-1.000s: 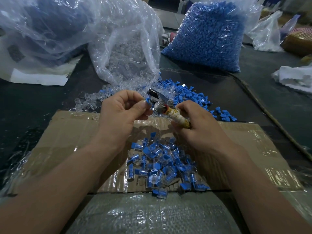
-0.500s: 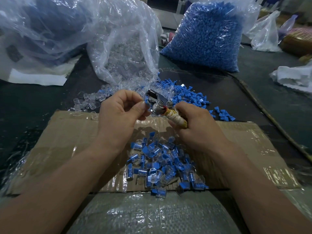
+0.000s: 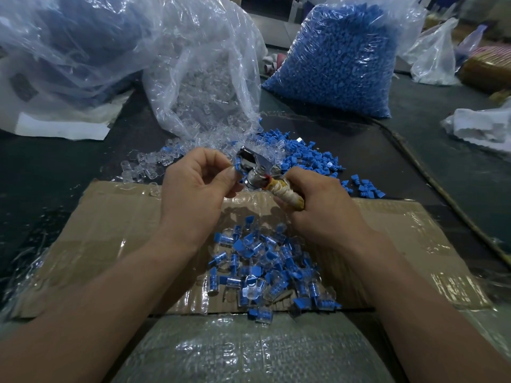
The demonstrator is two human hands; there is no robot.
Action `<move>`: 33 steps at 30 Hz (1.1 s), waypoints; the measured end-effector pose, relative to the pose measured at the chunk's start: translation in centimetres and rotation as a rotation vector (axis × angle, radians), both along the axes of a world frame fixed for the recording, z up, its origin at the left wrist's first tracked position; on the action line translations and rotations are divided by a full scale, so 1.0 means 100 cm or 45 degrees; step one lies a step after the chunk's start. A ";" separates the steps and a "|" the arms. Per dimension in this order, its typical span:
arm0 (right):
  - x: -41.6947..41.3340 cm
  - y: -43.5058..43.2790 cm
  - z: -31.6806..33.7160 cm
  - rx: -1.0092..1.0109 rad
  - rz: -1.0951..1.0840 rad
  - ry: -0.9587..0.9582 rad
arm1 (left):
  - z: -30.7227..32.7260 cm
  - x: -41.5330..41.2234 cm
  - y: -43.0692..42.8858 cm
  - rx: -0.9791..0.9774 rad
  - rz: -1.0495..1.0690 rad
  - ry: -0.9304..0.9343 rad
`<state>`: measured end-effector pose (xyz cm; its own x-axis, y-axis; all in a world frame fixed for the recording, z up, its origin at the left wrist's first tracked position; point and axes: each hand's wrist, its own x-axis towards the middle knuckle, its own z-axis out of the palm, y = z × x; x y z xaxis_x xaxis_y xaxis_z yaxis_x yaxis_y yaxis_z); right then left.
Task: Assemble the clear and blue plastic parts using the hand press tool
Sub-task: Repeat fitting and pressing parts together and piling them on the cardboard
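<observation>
1. Two bare hands meet above a taped sheet of cardboard (image 3: pixel 116 225) on a dark table (image 3: pixel 55 167).
2. The left hand (image 3: pixel 199 186) has its fingers curled, and its thumb and forefinger pinch a small blue part (image 3: pixel 237 163) against the shiny metal head of the hand press tool (image 3: pixel 257 167).
3. The right hand (image 3: pixel 318 205) grips the tool's handle (image 3: pixel 287 196), which is wrapped in yellowish cord, with fingers curled round it.
4. Whether a clear piece sits in the tool together with the blue part cannot be told.
5. Many joined clear-and-blue pieces lie in a pile (image 3: pixel 265 269) on the cardboard, below and between the wrists.
6. Loose blue parts (image 3: pixel 304 153) are scattered on the table just beyond the tool, and loose clear parts (image 3: pixel 149 164) lie to their left.
7. Behind them an open plastic bag of clear parts (image 3: pixel 204 78) spills toward the cardboard, and a full bag of blue parts (image 3: pixel 340 59) stands to its right.
8. A grey woven sack (image 3: pixel 249 352) lies nearest the camera, between the forearms.
</observation>
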<state>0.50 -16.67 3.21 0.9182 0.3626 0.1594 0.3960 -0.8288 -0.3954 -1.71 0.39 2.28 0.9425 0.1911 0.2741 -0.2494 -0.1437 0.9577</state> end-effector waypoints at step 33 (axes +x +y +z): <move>0.013 -0.025 0.002 0.121 -0.081 0.338 | 0.006 0.002 0.009 -0.062 -0.092 -0.102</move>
<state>1.84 -19.18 3.45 0.9528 0.2979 -0.0587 0.2168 -0.8029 -0.5553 -1.52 1.33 2.91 0.9296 0.1384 0.3415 -0.3337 -0.0767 0.9396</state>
